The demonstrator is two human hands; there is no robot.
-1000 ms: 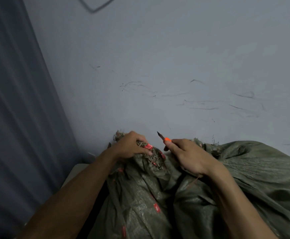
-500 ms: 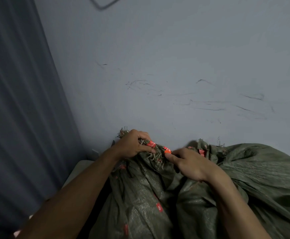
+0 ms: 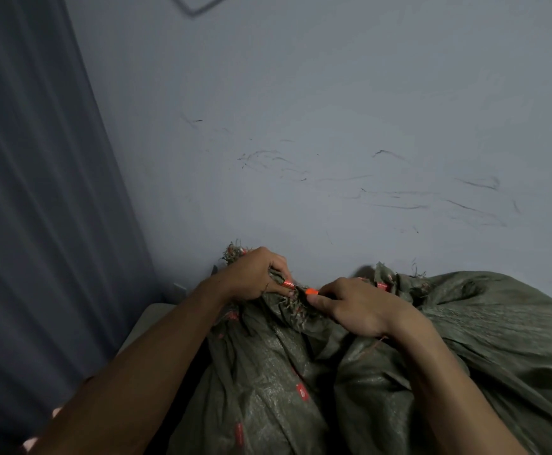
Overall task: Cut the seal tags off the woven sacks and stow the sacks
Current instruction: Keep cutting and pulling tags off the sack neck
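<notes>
- A green woven sack [image 3: 268, 399] is seen heaped at the foot of a scuffed wall [image 3: 301, 110], frayed mouth uppermost.
- Left hand [image 3: 251, 279]: fingers are curled round the bunched mouth, with a red tag [image 3: 288, 284] pinched at the thumb tip.
- Right hand [image 3: 356, 308]: an orange cutter [image 3: 311, 291] is pinched just beside the tag; its blade is hidden.
- A curtain [image 3: 38, 192] is noted at left.

Only a pale corner of the worktop [image 3: 148, 323] shows, lower left. Olive woven sacks [image 3: 268, 405] lie heaped over it.
</notes>
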